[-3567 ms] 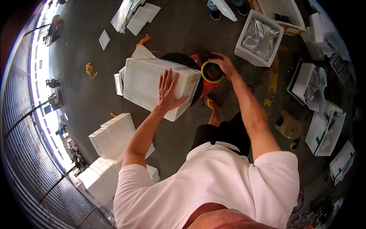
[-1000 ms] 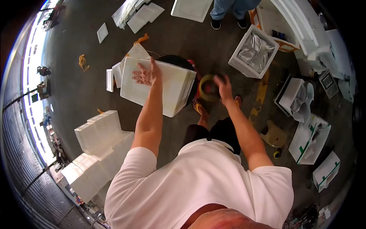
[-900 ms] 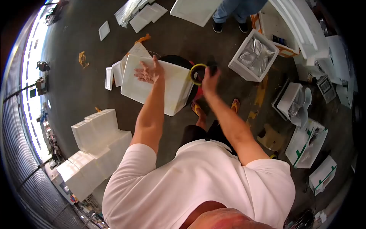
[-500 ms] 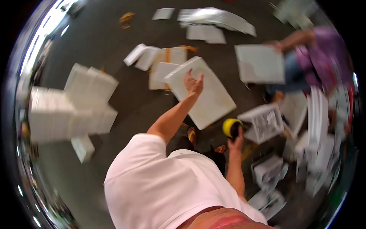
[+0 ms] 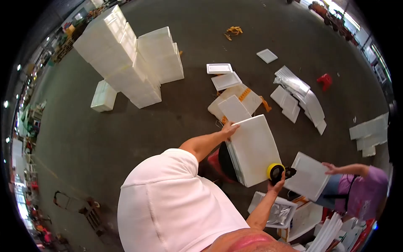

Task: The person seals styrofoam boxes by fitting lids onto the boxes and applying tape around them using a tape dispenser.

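A white foam box [image 5: 255, 149] stands tilted on a round black top [image 5: 227, 161] with red beneath it. My left hand [image 5: 229, 130] grips the box at its upper left edge, fingers closed on the rim. At the box's lower right side, my right hand [image 5: 277, 184] is wrapped round a tape dispenser with a yellow roll [image 5: 275, 172]. The roll is against or very near the box; contact cannot be made out.
Stacked white foam boxes [image 5: 121, 63] rise at the upper left. Flat lids [image 5: 226, 80] and foam sheets [image 5: 294, 82] lie on the floor. A co-worker in purple [image 5: 365, 191] holds a white lid [image 5: 307, 176] at the right. A foil-lined box [image 5: 279, 212] sits below.
The view has swung toward the stacked boxes. My left hand has gone from lying spread on the box to gripping its edge. My right hand has brought the dispenser to the box's side.
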Demonstrator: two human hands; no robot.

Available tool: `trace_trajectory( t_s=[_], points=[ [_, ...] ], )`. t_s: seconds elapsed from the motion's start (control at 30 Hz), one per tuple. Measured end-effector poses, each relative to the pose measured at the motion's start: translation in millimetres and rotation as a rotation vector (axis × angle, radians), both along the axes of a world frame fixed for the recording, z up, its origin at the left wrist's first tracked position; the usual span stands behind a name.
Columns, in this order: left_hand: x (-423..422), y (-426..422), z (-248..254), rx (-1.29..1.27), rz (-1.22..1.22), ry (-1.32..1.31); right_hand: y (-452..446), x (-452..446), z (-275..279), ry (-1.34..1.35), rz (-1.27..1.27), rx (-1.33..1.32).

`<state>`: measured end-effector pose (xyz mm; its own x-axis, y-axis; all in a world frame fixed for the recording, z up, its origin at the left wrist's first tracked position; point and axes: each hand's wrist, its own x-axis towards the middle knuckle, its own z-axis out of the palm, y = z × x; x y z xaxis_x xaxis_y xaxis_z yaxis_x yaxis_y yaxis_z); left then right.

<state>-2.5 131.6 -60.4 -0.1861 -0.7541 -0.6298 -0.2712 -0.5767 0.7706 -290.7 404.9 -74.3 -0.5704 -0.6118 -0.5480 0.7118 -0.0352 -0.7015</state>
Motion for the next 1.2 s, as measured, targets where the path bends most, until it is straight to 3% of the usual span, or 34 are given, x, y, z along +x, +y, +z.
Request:
trace_trajectory(
  t_s=[0.1,0.13,0.2,0.33,0.43,0.5,0.67,0.73,0.83,0.87,0.93,1.03,1.1,1.2],
  points=[
    [39,-8,-16,-0.147,0.028,-0.005,-19,20,15,0.103,0.026,0.003],
    [50,-19,-59,-0.24,0.014,-0.024,-21,26,12,0.104,0.053,-0.04],
    [83,-14,0,-0.093,0.046,0.079,-31,56,53,0.068,0.07,-0.042],
    [160,-60,10,-0.14,0.019,0.165,-88,109,93,0.117,0.042,0.023],
    [228,-110,62,-0.07,-0.06,0.219,-153,164,120,0.2,0.02,0.037],
    [271,-147,69,-0.134,-0.042,0.258,-198,197,136,0.238,0.083,-0.006],
    [372,-258,66,-0.327,0.047,0.246,-359,278,149,0.21,0.195,-0.135],
    [406,-301,63,-0.43,0.212,0.164,-436,303,150,0.244,0.326,-0.232],
    [462,-367,87,-0.562,0.406,0.36,-564,341,158,0.245,0.41,-0.247],
    [490,-382,125,-0.534,0.372,0.303,-609,370,177,0.229,0.413,-0.209],
    [518,-430,135,-0.609,0.56,0.598,-699,400,195,0.186,0.532,-0.293],
    [569,-489,191,-0.633,0.684,0.476,-850,438,209,0.263,0.685,-0.463],
    [601,-544,201,-0.748,0.733,0.374,-936,493,245,0.278,0.684,-0.467],
    [644,-634,227,-0.792,0.872,0.183,-1084,557,267,0.163,0.873,-0.621]
  ],
)
